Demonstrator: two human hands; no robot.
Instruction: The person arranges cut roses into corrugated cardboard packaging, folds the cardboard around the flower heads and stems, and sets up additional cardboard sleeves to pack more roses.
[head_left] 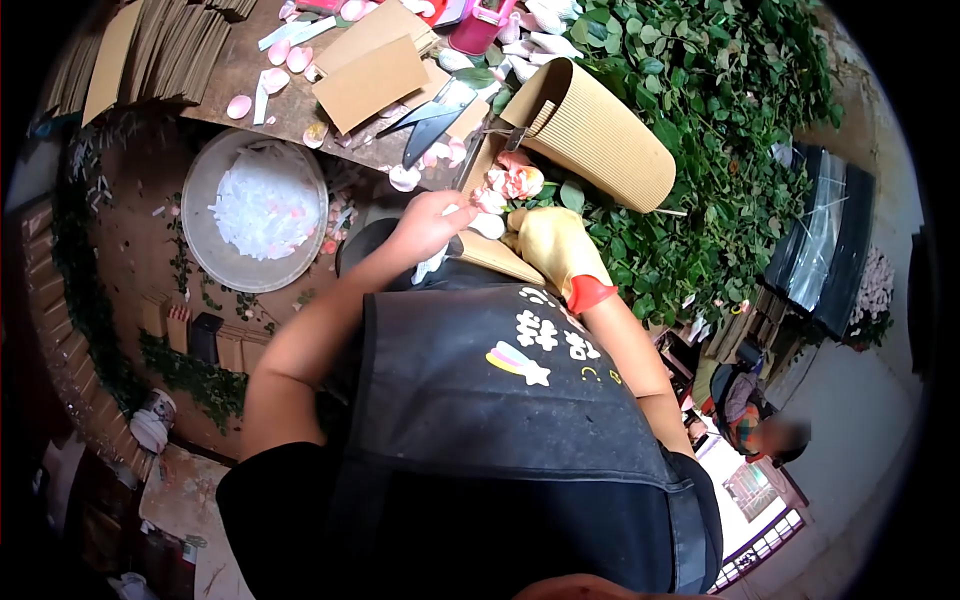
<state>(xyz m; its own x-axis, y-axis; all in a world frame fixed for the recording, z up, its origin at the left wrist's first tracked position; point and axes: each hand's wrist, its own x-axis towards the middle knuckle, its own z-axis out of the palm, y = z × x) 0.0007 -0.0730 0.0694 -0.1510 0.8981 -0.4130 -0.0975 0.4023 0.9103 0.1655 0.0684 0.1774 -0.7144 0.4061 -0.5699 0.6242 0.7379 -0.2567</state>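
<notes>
My bare left hand [432, 226] is closed, fingers pinched together beside a pale pink rose; what it pinches is too small to tell. A yellow glove covers my right hand [556, 245], whose bent fingers close near the rose heads; what they hold is hidden. Between the hands lie pink and peach roses [513, 178] and a white rounded piece [488, 226]. Brown cardboard [500, 258] slants beneath them, in front of my dark apron [480, 370]. A curved corrugated cardboard sheet [605, 135] stands just beyond my right hand.
Scissors [437, 122] lie on cut cardboard [372, 85] among petals. A round tub [200, 220] of white pieces is at the left. Green leafy stems [690, 130] pile up at the right. Cardboard stacks [165, 50] stand top left. Another person [745, 410] is at the lower right.
</notes>
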